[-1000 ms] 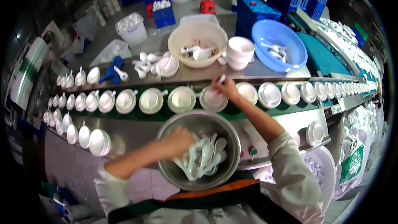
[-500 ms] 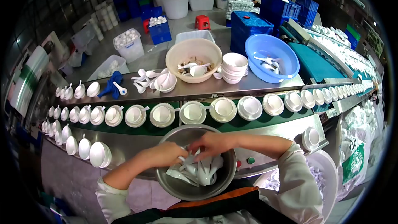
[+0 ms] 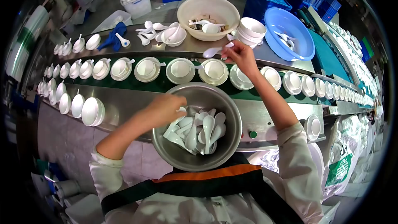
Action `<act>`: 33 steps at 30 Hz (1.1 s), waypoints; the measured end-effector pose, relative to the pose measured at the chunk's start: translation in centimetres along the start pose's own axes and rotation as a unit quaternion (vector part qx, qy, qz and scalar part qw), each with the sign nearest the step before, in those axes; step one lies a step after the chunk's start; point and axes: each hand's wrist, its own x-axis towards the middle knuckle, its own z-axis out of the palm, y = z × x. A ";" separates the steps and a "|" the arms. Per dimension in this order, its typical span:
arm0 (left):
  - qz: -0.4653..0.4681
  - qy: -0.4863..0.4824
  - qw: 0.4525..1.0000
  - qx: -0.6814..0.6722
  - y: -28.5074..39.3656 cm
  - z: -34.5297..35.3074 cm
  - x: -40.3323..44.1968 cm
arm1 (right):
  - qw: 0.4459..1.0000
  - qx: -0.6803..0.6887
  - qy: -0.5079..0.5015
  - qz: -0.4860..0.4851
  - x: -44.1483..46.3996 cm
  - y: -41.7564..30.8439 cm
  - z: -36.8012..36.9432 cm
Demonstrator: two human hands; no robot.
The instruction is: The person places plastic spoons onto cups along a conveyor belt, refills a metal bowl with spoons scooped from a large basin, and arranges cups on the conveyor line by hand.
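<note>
L side: glossy white bowl stack (image 3: pixel 93 111) on smooth steel counter (image 3: pixel 112 116); counter gap btwn stack and basin. Green belt (image 3: pixel 159 77) behind w/ round bowl-on-plate sets (image 3: pixel 146 69); spoon handles stick out on L ones. L hand (image 3: pixel 162 108) now up at basin's L rim, was deeper in a sec ago; fingers curled by a spoon end, can't tell if gripped. Round steel basin (image 3: pixel 226 141) holds loose pile of shiny white spoons (image 3: pixel 198 132). R hand (image 3: pixel 241 54) now out of basin, over belt's back edge, thumb + fingers pinching one spoon (image 3: pixel 212 52), approx. level, head to L. Blue plastic tub (image 3: pixel 304 45) to R, near back counter's edge.
</note>
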 end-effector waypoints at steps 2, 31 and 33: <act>-0.003 -0.020 0.997 0.070 0.2 2.7 -0.5 | 1.000 0.004 0.022 0.015 1.3 4.7 -0.5; 0.107 0.025 0.992 -0.061 1.9 5.1 1.8 | 0.993 0.094 0.042 0.062 3.7 10.9 4.3; 0.184 -0.018 0.981 -0.056 2.3 6.5 2.1 | 0.982 0.146 0.009 0.122 2.2 10.2 4.5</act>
